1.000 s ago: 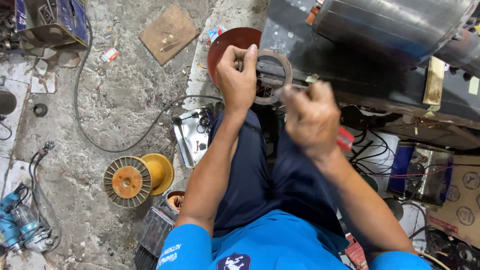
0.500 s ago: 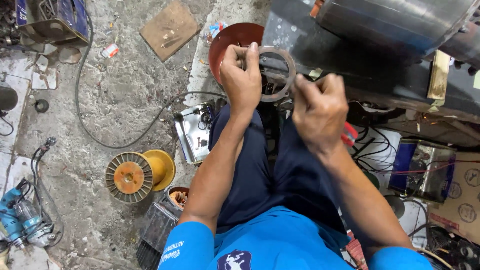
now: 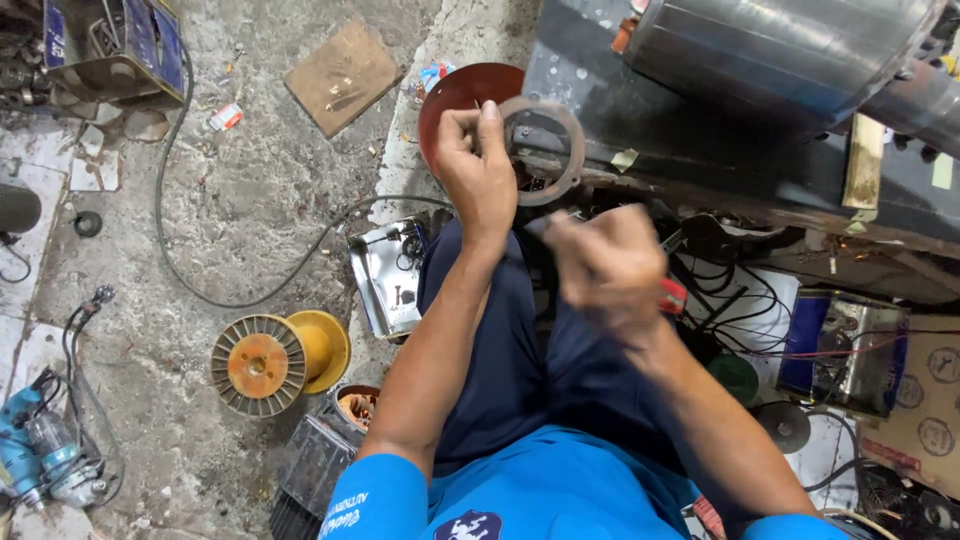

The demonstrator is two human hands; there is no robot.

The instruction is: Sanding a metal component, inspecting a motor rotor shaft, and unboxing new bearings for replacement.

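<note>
Fingers of the left hand (image 3: 478,172) are curled in tight, thumb and forefinger pinched together on the near edge of a pale flat ring (image 3: 562,150), which is held up on edge in front of the dark metal workbench (image 3: 700,150); through the ring's opening the bench's front edge shows. The ring sits at the top middle of the view, just right of the left hand and above the person's lap. The right hand (image 3: 608,268) hangs lower and nearer the body, just below the ring and apart from it; it is blurred, its fingers look drawn in toward a loose fist, and I cannot tell whether they grip anything, though a bit of red (image 3: 672,296) shows at its right side. Behind the left hand a round reddish-brown disc (image 3: 455,95) lies at the bench's left corner. A large shiny metal cylinder (image 3: 780,50) lies on the bench top toward its far right. Down on the concrete floor (image 3: 240,200), a yellow and orange wire spool (image 3: 275,358) lies on its side near the person's left knee, with an open metal box (image 3: 385,275) between it and the leg. A black cable (image 3: 250,290) curves across the floor from its far left corner toward that box. A square brown board (image 3: 343,75) lies toward the floor's far edge, and a blue power drill (image 3: 40,440) rests at its near left corner.
</note>
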